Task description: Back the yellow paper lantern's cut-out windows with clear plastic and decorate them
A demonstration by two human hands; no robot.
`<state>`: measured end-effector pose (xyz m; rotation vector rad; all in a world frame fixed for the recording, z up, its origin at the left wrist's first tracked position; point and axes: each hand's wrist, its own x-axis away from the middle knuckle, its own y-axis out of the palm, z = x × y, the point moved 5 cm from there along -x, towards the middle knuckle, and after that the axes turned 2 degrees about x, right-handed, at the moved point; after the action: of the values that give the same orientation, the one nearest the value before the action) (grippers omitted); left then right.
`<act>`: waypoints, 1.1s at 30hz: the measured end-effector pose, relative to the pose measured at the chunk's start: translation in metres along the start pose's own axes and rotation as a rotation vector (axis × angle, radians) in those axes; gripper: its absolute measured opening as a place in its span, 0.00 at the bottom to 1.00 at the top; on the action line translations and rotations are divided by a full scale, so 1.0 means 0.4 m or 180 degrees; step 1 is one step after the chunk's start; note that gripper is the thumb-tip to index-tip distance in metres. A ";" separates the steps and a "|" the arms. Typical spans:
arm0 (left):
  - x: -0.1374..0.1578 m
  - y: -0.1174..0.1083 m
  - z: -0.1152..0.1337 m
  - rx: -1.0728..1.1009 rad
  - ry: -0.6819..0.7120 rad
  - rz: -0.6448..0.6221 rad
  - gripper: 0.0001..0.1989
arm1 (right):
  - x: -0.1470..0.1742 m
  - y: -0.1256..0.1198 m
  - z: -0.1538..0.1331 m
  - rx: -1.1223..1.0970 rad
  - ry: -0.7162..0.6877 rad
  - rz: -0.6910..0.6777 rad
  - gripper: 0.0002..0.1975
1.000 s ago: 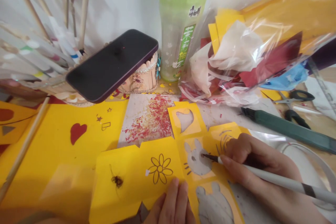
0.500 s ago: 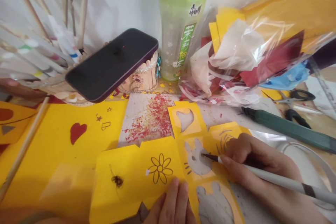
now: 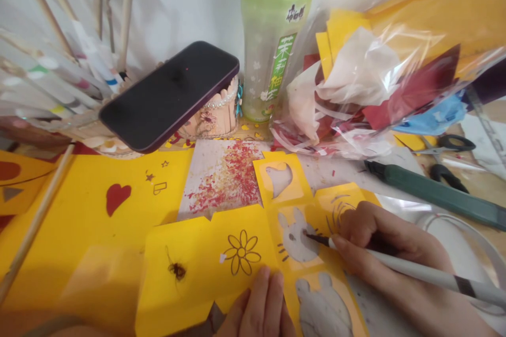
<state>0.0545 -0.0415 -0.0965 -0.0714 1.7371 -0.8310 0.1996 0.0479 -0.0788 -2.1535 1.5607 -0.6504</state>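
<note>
Under the left hand lies a notched yellow cardstock cut-out with animal-shaped windows, apparently covered in clear film. That hand's visible fingers are pressed together, resting on the card just below the drawn flower; where its thumb sits cannot be told. The right hand pinches a black-tipped marker between thumb and fingers, the tip on or just over the rabbit-head window. The card should prove light and fairly stiff, apt to crease along its narrow strips, with the film slick and easily smudged, so its broad panels suit a hold best. The slim marker, likely light too, is best gripped low on its barrel.
</note>
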 end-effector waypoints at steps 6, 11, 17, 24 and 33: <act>-0.003 0.003 -0.003 0.0000 0.0165 -0.0083 0.16 | 0.005 -0.001 0.004 -0.0058 -0.0027 0.0089 0.14; -0.002 0.000 -0.003 -0.0034 0.0086 -0.0027 0.17 | 0.002 -0.003 0.000 -0.0069 -0.0034 0.0082 0.14; -0.005 0.001 -0.001 0.0007 0.0066 -0.0075 0.17 | 0.003 -0.005 -0.001 -0.0133 -0.0044 0.0147 0.14; -0.006 0.001 -0.006 0.0013 0.0093 -0.0114 0.17 | 0.001 0.000 0.001 -0.0103 -0.0049 0.0097 0.14; 0.004 0.000 -0.002 0.0010 0.0056 -0.0074 0.16 | -0.002 0.000 0.004 -0.0119 -0.0003 0.0107 0.15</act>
<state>0.0533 -0.0420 -0.0975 -0.0826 1.7543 -0.8538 0.2005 0.0485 -0.0803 -2.1493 1.6174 -0.6140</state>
